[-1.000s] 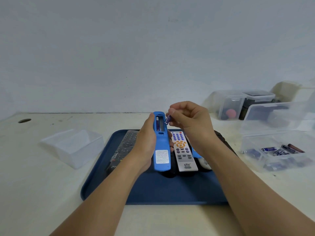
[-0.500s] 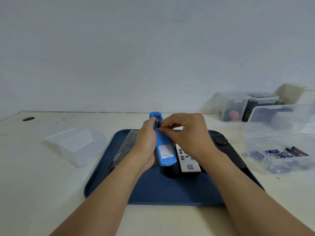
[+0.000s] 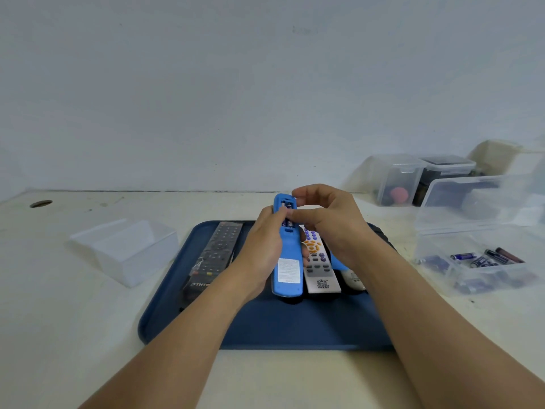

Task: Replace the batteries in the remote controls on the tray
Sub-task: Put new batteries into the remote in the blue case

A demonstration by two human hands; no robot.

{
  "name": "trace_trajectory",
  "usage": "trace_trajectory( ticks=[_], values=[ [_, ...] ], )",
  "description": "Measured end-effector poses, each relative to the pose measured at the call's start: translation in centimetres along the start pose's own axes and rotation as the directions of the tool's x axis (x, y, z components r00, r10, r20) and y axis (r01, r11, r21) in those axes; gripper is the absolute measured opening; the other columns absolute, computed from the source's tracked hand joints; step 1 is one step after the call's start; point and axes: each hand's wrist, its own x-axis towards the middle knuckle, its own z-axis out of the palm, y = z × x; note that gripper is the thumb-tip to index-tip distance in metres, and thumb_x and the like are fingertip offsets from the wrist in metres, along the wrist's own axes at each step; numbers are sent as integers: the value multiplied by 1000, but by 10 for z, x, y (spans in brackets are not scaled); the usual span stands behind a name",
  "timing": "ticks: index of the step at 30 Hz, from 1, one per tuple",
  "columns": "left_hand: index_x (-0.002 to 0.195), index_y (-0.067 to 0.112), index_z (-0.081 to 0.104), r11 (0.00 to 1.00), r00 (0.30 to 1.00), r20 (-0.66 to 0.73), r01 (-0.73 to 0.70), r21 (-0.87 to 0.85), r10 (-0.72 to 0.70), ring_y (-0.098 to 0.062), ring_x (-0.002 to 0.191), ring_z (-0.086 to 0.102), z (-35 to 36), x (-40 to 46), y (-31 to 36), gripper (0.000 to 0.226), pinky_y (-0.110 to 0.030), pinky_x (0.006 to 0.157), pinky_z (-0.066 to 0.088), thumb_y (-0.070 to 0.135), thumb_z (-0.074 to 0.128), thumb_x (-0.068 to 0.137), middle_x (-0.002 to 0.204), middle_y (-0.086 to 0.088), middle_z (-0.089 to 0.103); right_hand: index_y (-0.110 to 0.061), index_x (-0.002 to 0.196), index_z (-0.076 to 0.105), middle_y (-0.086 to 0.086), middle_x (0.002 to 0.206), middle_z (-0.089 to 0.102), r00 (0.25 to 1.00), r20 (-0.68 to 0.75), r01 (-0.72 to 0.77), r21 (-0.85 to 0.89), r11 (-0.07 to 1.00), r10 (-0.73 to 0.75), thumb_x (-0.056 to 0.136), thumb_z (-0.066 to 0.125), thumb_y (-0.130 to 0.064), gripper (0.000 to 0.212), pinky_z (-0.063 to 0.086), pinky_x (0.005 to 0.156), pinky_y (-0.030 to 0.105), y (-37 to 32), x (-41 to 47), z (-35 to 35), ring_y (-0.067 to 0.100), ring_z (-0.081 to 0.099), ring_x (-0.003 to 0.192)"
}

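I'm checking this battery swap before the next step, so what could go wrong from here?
1. The right hand is pressing at the open battery bay of the blue remote; a battery not fully seated could spring out.
2. Only the left hand holds the remote, tilted above the tray; a slip could drop it onto the white remote.
3. Battery polarity cannot be checked from this view.

Left side: an open clear plastic tub (image 3: pixel 126 249) on the pale tabletop (image 3: pixel 73 335).
Far left: a dark round hole (image 3: pixel 40 203).
Far right: two lidded clear boxes (image 3: pixel 396 180), one showing something pinkish-red (image 3: pixel 398 193).
Behind: plain wall (image 3: pixel 236 84).
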Motion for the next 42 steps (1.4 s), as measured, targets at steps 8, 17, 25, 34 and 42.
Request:
trace_trajectory(
  ticks=[8,17,25,34,42],
  values=[
    [116,9,53,994,995,65,-72,-82,78,-20,59,63,-4,2,7,14,-33,54,55,18,47,107,78,-7,67,-24,105,71,-7,102,72,997,46,78,-453,888,-64,90,70,-41,23,51,72,26,-18,7,-37,7,66,85],
    [117,12,53,995,992,122,-52,82,42,-16,59,67,-4,3,-1,15,-34,58,56,20,45,108,75,0,72,-36,130,57,-16,121,58,889,287,79,-863,499,356,67,91,-25,72,46,96,36,-27,-3,-64,8,54,97],
    [120,11,53,991,993,102,-67,112,56,-18,59,66,-5,5,-1,17,-36,60,56,18,44,108,76,-2,72,-38,124,61,-13,119,58,902,248,76,-897,436,354,70,88,-27,61,50,89,33,-21,0,-63,9,57,101],
    [120,13,53,997,995,90,-51,63,45,-18,57,64,-4,5,0,17,-35,56,55,18,43,108,75,-4,71,-20,84,77,-2,71,65,949,290,110,-673,731,124,78,84,-15,11,45,61,22,-27,-1,-70,6,52,59],
    [93,12,68,989,987,158,64,-132,-42,-22,56,59,-4,3,1,53,-33,56,48,47,31,106,73,-9,67,-5,90,73,11,79,75,992,112,56,72,996,-64,81,76,-1,11,57,67,19,-25,3,-36,16,71,72]
  ],
)
